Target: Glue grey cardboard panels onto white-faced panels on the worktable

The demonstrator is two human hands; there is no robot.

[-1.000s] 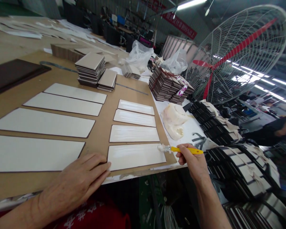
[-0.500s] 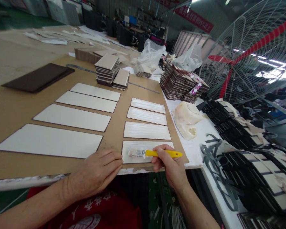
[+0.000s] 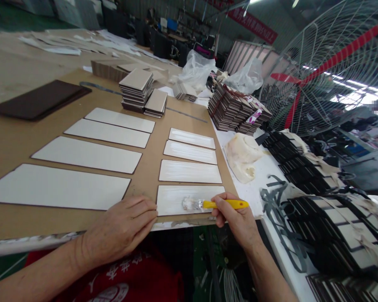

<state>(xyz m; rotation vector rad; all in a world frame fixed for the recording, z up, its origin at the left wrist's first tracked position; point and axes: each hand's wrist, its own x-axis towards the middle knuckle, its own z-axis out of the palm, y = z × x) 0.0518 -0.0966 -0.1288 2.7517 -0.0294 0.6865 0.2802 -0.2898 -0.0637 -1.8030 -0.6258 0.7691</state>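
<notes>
On nearest panel (image 3: 173, 199): right hand (image 3: 236, 219) grips yellow brush (image 3: 214, 204); left hand (image 3: 122, 228) flat, released; shirt lettering (image 3: 119, 274) unreadable.

Right hand (image 3: 237, 218) holds yellow brush (image 3: 214, 204) on nearest white panel (image 3: 176, 200); left hand (image 3: 122, 228) beside it.

Glossy yellow plastic on the handle of the brush (image 3: 208, 204), its pale bristles clotted with wet white paste, over a small white panel (image 3: 176, 197) streaked and shiny. At nine o'clock of that panel, smooth matt white on the larger panels (image 3: 59, 186), all on matt brown cardboard (image 3: 151, 144). At two o'clock, crumpled cream cloth (image 3: 242, 155); beyond, the thin metal wire of a fan grille (image 3: 321, 84).
</notes>
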